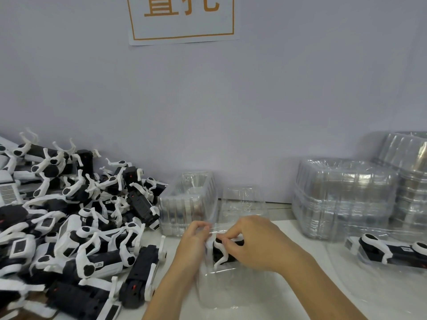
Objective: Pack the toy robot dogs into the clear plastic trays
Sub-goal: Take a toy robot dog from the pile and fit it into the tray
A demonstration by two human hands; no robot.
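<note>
Right hand (pixel 251 241) pinching toy dog (pixel 227 251); left hand (pixel 196 239) gripping clear tray (pixel 221 287) rim at 9 o'clock. Seat legs into moulded recess, press evenly, avoid buckling thin plastic.

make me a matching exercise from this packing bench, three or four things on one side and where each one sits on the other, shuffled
Things:
1. pile of toy dogs
2. stacked empty trays
3. paper sign
4. toy dog in the hands

Places:
A. on the wall, top centre
B. left side of the table
C. centre front, in a clear tray
D. right side, by the wall

Pairs: 1-B, 2-D, 3-A, 4-C

The left hand holds the tray edge; the right hand grips the dog.
</note>
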